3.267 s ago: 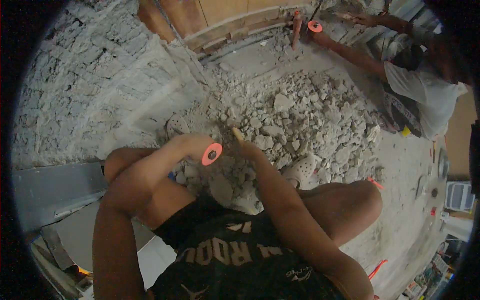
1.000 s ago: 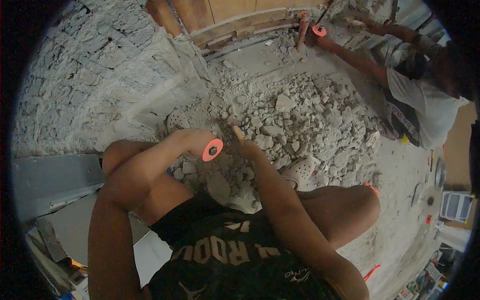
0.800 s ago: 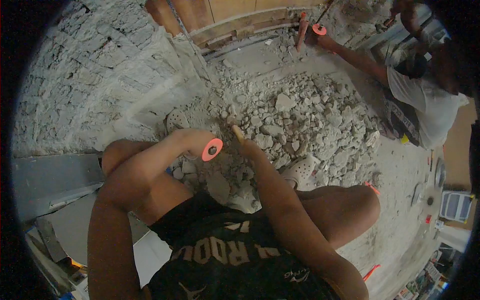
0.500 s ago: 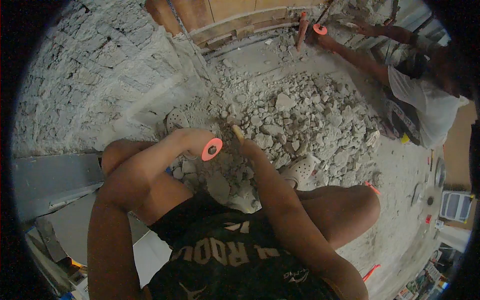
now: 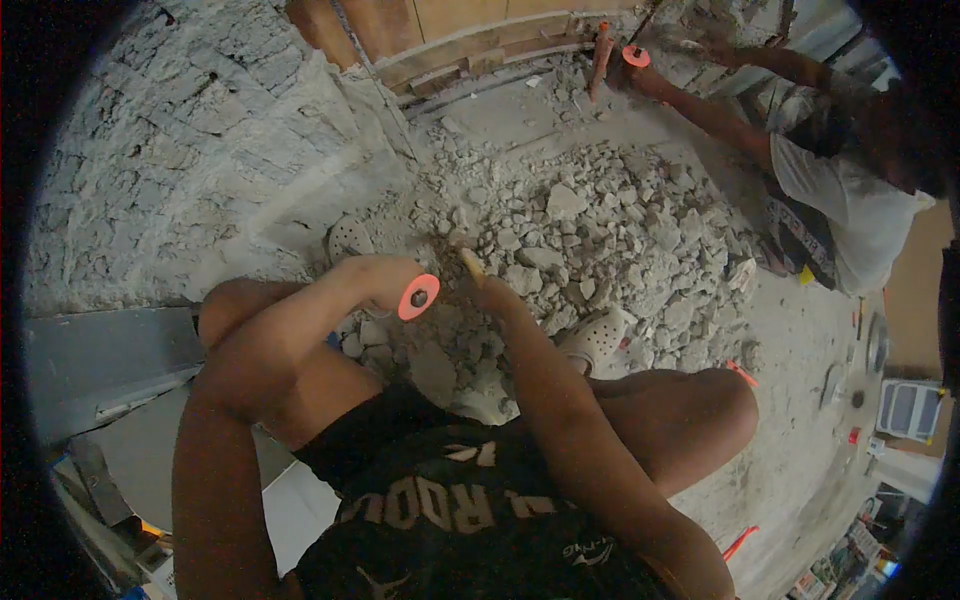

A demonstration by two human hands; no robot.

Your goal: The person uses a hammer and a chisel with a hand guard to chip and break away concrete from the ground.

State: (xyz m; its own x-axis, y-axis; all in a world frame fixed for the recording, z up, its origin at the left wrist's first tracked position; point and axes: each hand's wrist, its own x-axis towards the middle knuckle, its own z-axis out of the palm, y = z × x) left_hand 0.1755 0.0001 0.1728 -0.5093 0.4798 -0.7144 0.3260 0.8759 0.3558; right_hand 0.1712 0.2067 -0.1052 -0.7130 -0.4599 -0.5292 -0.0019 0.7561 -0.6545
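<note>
My left hand (image 5: 393,281) is closed round a chisel with an orange disc guard (image 5: 419,297); its shaft and tip are hidden below the hand. Beside it, my right hand (image 5: 489,293) grips a hammer by its light wooden handle (image 5: 472,264). The hammer's head is blurred and hard to make out among the dusty rubble. Both hands are over broken concrete (image 5: 433,372) between my bent legs. My feet wear pale perforated clogs, one (image 5: 597,338) at the rubble's edge and the other (image 5: 350,238) by the wall.
A heap of concrete chunks (image 5: 640,240) spreads ahead and right. At the upper right a co-worker (image 5: 850,200) holds another orange-guarded chisel (image 5: 636,57), near an upright reddish pipe (image 5: 600,62). A rough chipped wall (image 5: 190,140) stands left. Wooden boards (image 5: 460,30) line the back.
The view has shifted slightly. Both my hands keep their grips in nearly the same place. The co-worker's far hand has moved a little.
</note>
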